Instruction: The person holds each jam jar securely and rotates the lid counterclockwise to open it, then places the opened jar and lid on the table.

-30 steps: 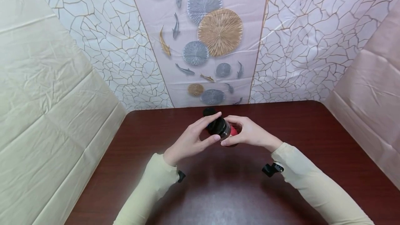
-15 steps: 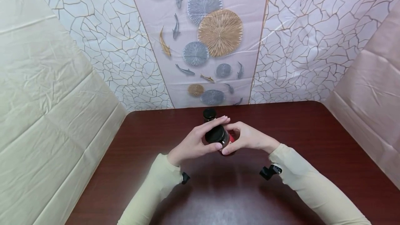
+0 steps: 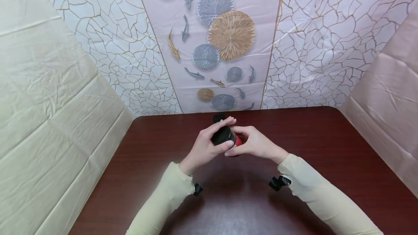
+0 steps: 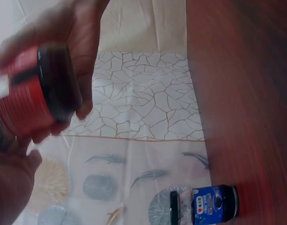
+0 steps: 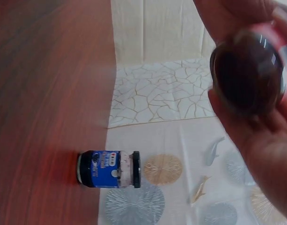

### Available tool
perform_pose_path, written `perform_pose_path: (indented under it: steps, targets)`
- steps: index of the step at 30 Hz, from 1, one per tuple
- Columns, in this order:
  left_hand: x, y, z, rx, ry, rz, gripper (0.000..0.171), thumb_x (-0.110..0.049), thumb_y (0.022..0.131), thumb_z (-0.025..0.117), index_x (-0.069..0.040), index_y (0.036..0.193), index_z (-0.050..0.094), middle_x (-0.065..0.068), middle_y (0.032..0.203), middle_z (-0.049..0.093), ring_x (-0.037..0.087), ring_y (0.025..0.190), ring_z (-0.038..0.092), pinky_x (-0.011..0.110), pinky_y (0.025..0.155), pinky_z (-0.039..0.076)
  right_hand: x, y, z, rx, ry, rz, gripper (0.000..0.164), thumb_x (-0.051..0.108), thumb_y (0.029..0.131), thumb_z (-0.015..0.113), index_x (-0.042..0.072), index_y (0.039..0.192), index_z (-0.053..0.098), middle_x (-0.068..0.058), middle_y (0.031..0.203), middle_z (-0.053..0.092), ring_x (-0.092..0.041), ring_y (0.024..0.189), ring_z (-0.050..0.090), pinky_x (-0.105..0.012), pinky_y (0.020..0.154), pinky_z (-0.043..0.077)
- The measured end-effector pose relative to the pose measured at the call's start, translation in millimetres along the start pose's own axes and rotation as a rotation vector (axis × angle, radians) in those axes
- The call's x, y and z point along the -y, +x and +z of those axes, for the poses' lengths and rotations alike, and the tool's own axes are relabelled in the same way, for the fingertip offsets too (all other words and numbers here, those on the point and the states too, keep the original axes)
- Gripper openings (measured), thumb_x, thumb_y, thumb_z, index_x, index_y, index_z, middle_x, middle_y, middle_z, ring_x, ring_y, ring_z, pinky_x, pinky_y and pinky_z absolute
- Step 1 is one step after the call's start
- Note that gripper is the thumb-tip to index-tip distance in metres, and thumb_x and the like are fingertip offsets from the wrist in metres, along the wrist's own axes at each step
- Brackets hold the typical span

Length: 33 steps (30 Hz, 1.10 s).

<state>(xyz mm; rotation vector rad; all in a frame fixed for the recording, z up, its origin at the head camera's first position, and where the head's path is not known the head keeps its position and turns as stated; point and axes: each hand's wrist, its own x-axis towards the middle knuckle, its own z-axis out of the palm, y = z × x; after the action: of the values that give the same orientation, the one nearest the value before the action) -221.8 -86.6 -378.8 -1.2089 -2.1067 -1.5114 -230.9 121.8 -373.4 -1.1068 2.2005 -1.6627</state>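
A jar with a red label and black lid is held up off the table between both hands, tilted so that its lid leans to the left in the head view. My left hand grips around the lid, fingers on the far side and thumb on the near side. My right hand holds the body over the red label, thumb in front. The dark bottom of this jar shows in the right wrist view. Fingers cover much of the label.
Behind the hands, a second jar with a blue label and black lid stands upright near the back of the dark red wooden table. A patterned cloth backdrop rises at the table's far edge. Pale cloth walls flank both sides.
Both hands and the red-labelled jar came nearer the body, then rose slightly and shifted left. The jar's tilt has altered a little. The blue-labelled jar has stayed in place.
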Motion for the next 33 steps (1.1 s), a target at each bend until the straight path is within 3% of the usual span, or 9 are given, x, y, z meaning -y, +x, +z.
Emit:
perform_pose_path:
  steps: [5, 10, 12, 16, 21, 24, 29, 33]
  targets:
    - [2.7, 1.9, 7.3, -0.140, 0.063, -0.123, 0.054, -0.018, 0.092, 0.075, -0.019, 0.143, 0.057, -0.003, 0.138, 0.062, 0.016, 0.123, 0.059, 0.031, 0.097, 0.049, -3, 4, 6, -0.147, -0.066, 0.014, 0.059, 0.020, 0.076, 0.090, 0.019, 0.130, 0.067, 0.001, 0.107, 0.074, -0.019, 0.092, 0.068, -0.033, 0.081, 0.056]
    - [2.8, 3.0, 11.3, -0.179, 0.105, -0.186, 0.051, -0.028, 0.094, 0.074, -0.023, 0.142, 0.058, -0.007, 0.137, 0.062, 0.010, 0.118, 0.059, 0.031, 0.093, 0.050, -5, 5, 7, -0.202, -0.110, 0.041, 0.061, 0.022, 0.075, 0.091, 0.019, 0.132, 0.067, 0.002, 0.109, 0.074, -0.017, 0.092, 0.069, -0.047, 0.083, 0.056]
    - [2.3, 3.1, 10.7, -0.164, 0.116, -0.183, 0.052, -0.031, 0.094, 0.073, -0.024, 0.143, 0.056, -0.009, 0.138, 0.060, 0.009, 0.121, 0.057, 0.032, 0.096, 0.049, -6, 5, 6, -0.197, -0.110, 0.038, 0.061, 0.021, 0.076, 0.091, 0.018, 0.132, 0.067, 0.002, 0.110, 0.073, -0.018, 0.093, 0.069, -0.046, 0.083, 0.056]
    - [-1.0, 1.7, 6.0, -0.095, 0.113, -0.151, 0.059, -0.041, 0.095, 0.070, -0.027, 0.149, 0.050, -0.010, 0.146, 0.053, 0.010, 0.129, 0.052, 0.032, 0.098, 0.049, -6, 4, 3, -0.152, -0.079, 0.020, 0.056, 0.018, 0.078, 0.089, 0.017, 0.129, 0.067, 0.000, 0.108, 0.073, -0.019, 0.092, 0.067, -0.034, 0.081, 0.056]
    - [-8.7, -1.5, 0.4, -0.002, 0.102, -0.064, 0.067, -0.052, 0.097, 0.061, -0.025, 0.155, 0.041, -0.004, 0.155, 0.043, 0.015, 0.134, 0.047, 0.033, 0.100, 0.050, -2, -1, -3, -0.070, -0.039, 0.018, 0.043, 0.017, 0.080, 0.086, 0.014, 0.119, 0.069, -0.004, 0.090, 0.068, -0.018, 0.081, 0.062, -0.029, 0.069, 0.054]
    - [-13.7, -3.8, -2.1, 0.037, 0.100, -0.013, 0.065, -0.042, 0.099, 0.064, -0.021, 0.156, 0.041, -0.001, 0.156, 0.042, 0.018, 0.138, 0.044, 0.037, 0.109, 0.042, 3, -5, -7, -0.032, -0.021, 0.025, 0.040, 0.018, 0.079, 0.086, 0.013, 0.116, 0.070, -0.005, 0.083, 0.063, -0.017, 0.076, 0.059, -0.031, 0.063, 0.055]
    - [-22.9, -7.0, -8.2, 0.105, 0.077, 0.033, 0.065, -0.016, 0.095, 0.070, -0.015, 0.154, 0.044, -0.001, 0.155, 0.044, 0.019, 0.142, 0.040, 0.039, 0.115, 0.035, 8, -10, -12, 0.042, 0.001, 0.002, 0.040, 0.019, 0.079, 0.085, 0.011, 0.116, 0.070, -0.006, 0.089, 0.068, -0.018, 0.080, 0.060, -0.031, 0.068, 0.052]
    - [-27.2, -7.2, -10.8, 0.140, 0.075, 0.072, 0.064, -0.012, 0.093, 0.071, -0.011, 0.152, 0.045, 0.000, 0.154, 0.046, 0.021, 0.143, 0.040, 0.040, 0.116, 0.033, 8, -12, -13, 0.077, -0.003, -0.044, 0.036, 0.019, 0.079, 0.084, 0.009, 0.110, 0.071, -0.005, 0.083, 0.066, -0.017, 0.075, 0.057, -0.029, 0.065, 0.047]
